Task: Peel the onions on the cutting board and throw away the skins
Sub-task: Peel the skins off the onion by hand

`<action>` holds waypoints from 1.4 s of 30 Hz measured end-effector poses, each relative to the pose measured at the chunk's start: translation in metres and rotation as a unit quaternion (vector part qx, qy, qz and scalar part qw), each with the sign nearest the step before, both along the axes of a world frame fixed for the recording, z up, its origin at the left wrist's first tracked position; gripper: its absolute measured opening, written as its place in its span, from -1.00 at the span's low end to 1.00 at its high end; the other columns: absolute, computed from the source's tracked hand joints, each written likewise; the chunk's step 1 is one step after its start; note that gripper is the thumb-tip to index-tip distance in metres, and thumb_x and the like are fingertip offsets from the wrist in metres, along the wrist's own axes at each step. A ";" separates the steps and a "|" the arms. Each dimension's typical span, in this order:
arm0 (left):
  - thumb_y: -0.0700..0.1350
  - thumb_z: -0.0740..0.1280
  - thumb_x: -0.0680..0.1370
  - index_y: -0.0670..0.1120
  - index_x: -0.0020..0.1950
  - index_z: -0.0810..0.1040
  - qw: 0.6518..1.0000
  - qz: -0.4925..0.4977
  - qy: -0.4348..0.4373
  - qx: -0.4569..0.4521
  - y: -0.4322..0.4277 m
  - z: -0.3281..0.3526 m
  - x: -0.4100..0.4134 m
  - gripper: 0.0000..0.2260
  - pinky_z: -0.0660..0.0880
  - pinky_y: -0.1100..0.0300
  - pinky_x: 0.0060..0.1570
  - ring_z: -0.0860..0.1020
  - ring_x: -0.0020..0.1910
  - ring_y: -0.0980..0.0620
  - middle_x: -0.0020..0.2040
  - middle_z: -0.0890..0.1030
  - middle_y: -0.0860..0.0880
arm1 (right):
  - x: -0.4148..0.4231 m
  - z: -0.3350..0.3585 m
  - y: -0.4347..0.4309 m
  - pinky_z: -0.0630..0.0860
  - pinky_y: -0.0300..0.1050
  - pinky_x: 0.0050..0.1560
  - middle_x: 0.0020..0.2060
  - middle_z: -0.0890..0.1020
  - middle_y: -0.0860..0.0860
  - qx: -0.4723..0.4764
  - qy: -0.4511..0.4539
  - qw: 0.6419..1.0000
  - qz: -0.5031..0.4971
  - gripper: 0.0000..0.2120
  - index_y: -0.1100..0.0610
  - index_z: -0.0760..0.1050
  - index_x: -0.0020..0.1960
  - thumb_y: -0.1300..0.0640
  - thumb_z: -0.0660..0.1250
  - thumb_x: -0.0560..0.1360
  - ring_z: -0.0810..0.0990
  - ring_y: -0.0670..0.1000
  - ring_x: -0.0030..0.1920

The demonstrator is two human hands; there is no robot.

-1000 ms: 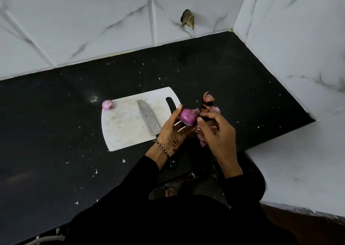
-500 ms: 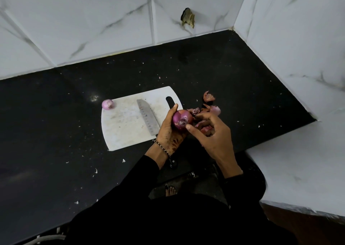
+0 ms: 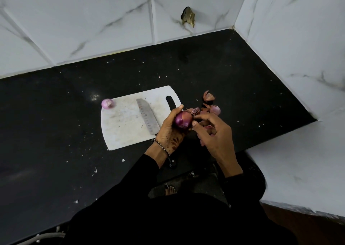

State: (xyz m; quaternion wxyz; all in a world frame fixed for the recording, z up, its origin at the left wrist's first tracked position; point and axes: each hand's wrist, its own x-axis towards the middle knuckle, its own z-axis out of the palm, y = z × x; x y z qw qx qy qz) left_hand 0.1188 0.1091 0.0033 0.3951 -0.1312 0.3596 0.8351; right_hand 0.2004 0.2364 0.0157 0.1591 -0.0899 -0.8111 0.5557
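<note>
While the left hand [image 3: 170, 130] curls round the onion [image 3: 183, 120] and holds it just off the right edge of the cutting board [image 3: 121, 130], the right hand [image 3: 214, 135] lies immediately to the onion's right. Its fingers are bent, with thumb and forefinger pinching at that side. Any skin lifted there would likely come away rightward, so the right hand is the peeling one. The onion looks nearly round from here, and I cannot tell its long axis.

The knife [image 3: 147, 117] has its handle under the left wrist and its blade flat on the board, to the left of the hands and out of their way. Just beyond the right hand's fingers lies a heap of skins [image 3: 211, 109] on the black counter [image 3: 56, 132]. A second onion [image 3: 107, 103] sits at the board's far left corner, well apart from both hands and nearer the left one. No bin is in view.
</note>
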 end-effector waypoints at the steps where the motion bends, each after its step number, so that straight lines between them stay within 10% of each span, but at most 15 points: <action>1: -0.01 0.41 0.50 -0.18 0.21 0.50 1.000 0.001 0.004 -0.001 0.000 -0.001 0.000 -0.63 0.32 -0.08 0.41 0.51 0.16 -0.13 0.16 0.55 -0.20 | 0.000 0.000 0.000 0.60 -0.10 -0.23 -0.09 0.64 -0.16 0.003 0.002 1.000 0.001 -0.89 -0.02 0.59 0.06 0.08 0.42 0.53 0.65 -0.08 -0.17; 6: -0.09 0.36 0.53 -0.10 -0.12 0.65 1.000 0.013 0.023 -0.001 -0.001 0.001 0.000 -0.88 0.38 -0.07 0.36 0.59 0.02 -0.08 -0.05 0.66 -0.11 | -0.002 -0.004 0.001 0.64 0.02 -0.16 -0.02 0.64 -0.16 0.025 0.004 1.000 0.010 -0.87 0.04 0.61 0.05 0.08 0.44 0.52 0.65 -0.05 -0.07; 11: -0.04 0.39 0.49 -0.18 0.18 0.54 1.000 0.019 0.009 0.023 -0.001 -0.001 0.001 -0.68 0.27 -0.13 0.43 0.49 0.24 -0.15 0.28 0.51 -0.22 | -0.003 -0.004 0.000 0.64 -0.06 -0.11 0.02 0.64 -0.14 0.035 0.013 0.999 0.015 -0.82 0.08 0.62 0.06 0.09 0.49 0.48 0.65 -0.05 -0.01; 25: -0.03 0.44 0.42 -0.15 0.00 0.54 0.997 0.046 -0.051 0.039 -0.001 0.006 -0.001 -0.74 0.30 -0.06 0.37 0.56 -0.16 -0.07 -0.14 0.57 -0.12 | -0.002 0.000 0.001 0.58 -0.23 -0.08 0.00 0.66 -0.13 0.037 0.012 0.998 0.055 -0.68 0.10 0.60 0.13 0.08 0.56 0.42 0.66 -0.06 0.00; 34: 0.02 0.31 0.53 -0.17 0.08 0.58 0.997 0.060 -0.055 0.010 -0.005 0.007 0.001 -0.72 0.60 0.13 -0.14 0.62 -0.18 -0.06 -0.02 0.61 -0.17 | 0.001 0.005 -0.001 0.64 -0.11 -0.10 -0.04 0.68 -0.09 -0.008 0.011 0.999 0.048 -0.67 0.10 0.60 0.13 0.07 0.57 0.41 0.67 -0.02 -0.02; 42: 0.02 0.19 0.59 -0.21 0.36 0.47 0.999 0.023 -0.022 0.013 -0.009 0.007 0.004 -0.57 0.60 0.09 -0.07 0.64 -0.13 -0.07 0.06 0.63 -0.16 | 0.003 0.007 -0.004 0.60 -0.23 -0.12 -0.05 0.68 -0.08 0.014 0.029 0.998 0.050 -0.67 0.13 0.62 0.12 0.05 0.56 0.41 0.67 -0.05 -0.05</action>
